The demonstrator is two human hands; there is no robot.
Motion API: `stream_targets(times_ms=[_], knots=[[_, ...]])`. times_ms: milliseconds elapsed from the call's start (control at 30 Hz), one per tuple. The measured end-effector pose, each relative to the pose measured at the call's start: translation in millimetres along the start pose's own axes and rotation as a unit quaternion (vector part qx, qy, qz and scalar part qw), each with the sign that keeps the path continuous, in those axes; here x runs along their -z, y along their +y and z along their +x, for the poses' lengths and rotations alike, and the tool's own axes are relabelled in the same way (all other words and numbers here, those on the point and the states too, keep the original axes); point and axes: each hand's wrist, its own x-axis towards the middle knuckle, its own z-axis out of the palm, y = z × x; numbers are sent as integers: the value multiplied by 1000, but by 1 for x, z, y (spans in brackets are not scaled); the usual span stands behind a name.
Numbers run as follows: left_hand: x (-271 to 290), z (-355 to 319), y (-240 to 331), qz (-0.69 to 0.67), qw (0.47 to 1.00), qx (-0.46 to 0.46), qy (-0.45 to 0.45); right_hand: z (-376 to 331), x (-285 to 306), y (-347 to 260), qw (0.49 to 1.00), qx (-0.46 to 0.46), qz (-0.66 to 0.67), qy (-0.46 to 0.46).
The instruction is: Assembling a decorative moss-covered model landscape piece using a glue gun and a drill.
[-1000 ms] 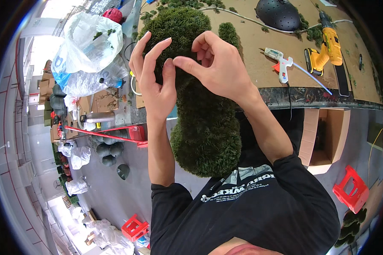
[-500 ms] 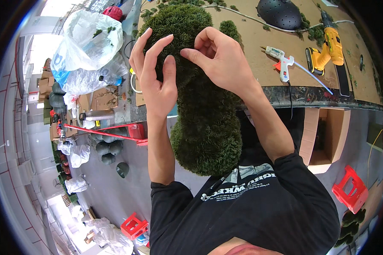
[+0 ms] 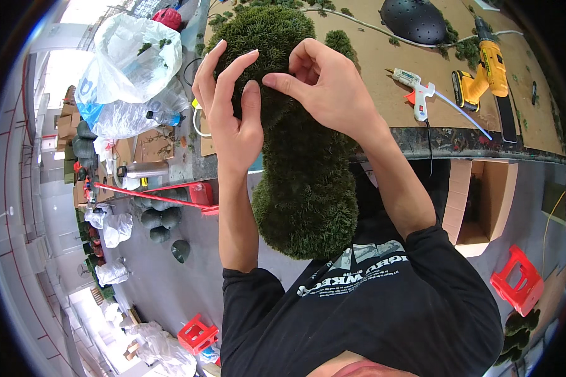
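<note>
Hands pressing on long dark-green mossy foam form (image 3: 302,176), its long axis running from tabletop (image 3: 383,75) toward me; left hand (image 3: 229,103) lying flat open, right hand (image 3: 324,81) pinching its top.

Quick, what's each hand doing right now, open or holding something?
Left hand: open, fingers spread flat against the moss form.
Right hand: fingers curled, pinching at the moss form's surface; holding nothing separate that can be seen.

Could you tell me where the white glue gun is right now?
The white glue gun lies on the brown worktop, right of the right hand, beside the yellow cordless drill.
</note>
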Motion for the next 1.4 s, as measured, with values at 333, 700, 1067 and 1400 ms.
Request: stream_targets(times_ms=[333, 700, 1067, 1400], knots=[[1, -1, 0, 23, 1000, -8, -4, -1, 2, -6, 1000, 3, -11, 0], [-1, -2, -2, -8, 1000, -15, 16, 0, 1, -6, 1000, -1, -2, 6], [-1, -2, -1, 53, 998, -36, -3, -1, 1, -5, 999, -14, 33, 1], [-2, -3, -2, 73, 996, -45, 0, 0, 2, -8, 999, 14, -50, -14]])
